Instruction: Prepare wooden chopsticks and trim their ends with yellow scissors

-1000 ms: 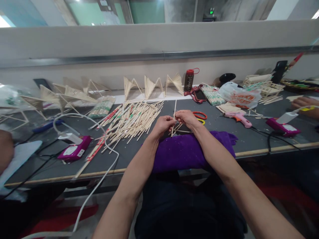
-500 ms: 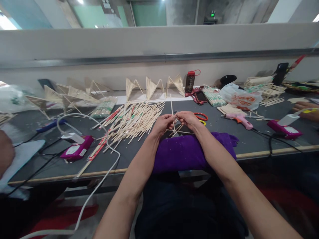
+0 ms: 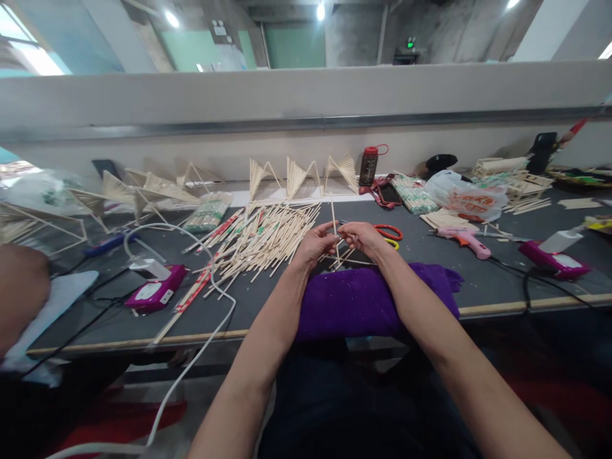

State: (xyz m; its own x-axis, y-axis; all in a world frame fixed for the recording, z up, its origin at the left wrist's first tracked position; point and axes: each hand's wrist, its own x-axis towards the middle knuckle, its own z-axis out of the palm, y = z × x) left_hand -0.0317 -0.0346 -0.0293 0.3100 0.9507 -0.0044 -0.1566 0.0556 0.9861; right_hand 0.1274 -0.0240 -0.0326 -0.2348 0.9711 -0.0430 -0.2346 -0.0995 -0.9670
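My left hand (image 3: 316, 244) and my right hand (image 3: 361, 236) meet above the dark table (image 3: 268, 299), both pinched on a thin bamboo stick (image 3: 334, 220) that stands nearly upright between them. A few more sticks (image 3: 351, 260) lie crossed under my hands. My forearms rest on a folded purple cloth (image 3: 354, 299) at the table's near edge. A big loose pile of bamboo sticks (image 3: 261, 236) spreads just left of my left hand.
Fan-shaped stick structures (image 3: 299, 173) stand along the back wall. Red-handled scissors (image 3: 388, 232), a pink glue gun (image 3: 461, 237), magenta devices (image 3: 153, 292) (image 3: 554, 262) with cables, a bottle (image 3: 368, 167) and a plastic bag (image 3: 466, 191) lie around. Another person's arm (image 3: 19, 290) is at left.
The stick between my hands has tilted slightly and my hands have stayed together. The person's hand seen at the far right is out of view now; the camera has tipped up a little.
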